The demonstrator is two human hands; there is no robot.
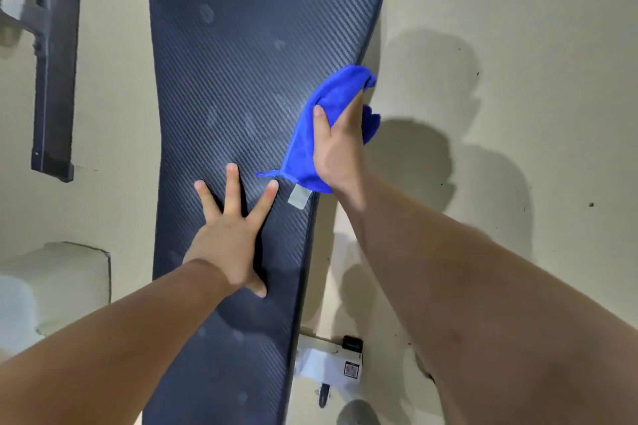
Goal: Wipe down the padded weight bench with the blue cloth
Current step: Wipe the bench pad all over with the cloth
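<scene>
The grip of the right hand (336, 148) was closed round the blue cloth (333, 88) at the three-o'clock edge of the bench pad (241, 79) (smudges (207, 14) showed toward twelve); the left hand (231, 241) lay flat, bracing. Long overlapping strokes would serve.

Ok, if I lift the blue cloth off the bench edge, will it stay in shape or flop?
Likely floppy: the blue cloth bunches and folds around the right hand, and a corner trails loose on the bench. It is probably light too, as it looks like thin, soft fabric. It may slide on the bench's woven-pattern cover, so keep a full grip.
</scene>
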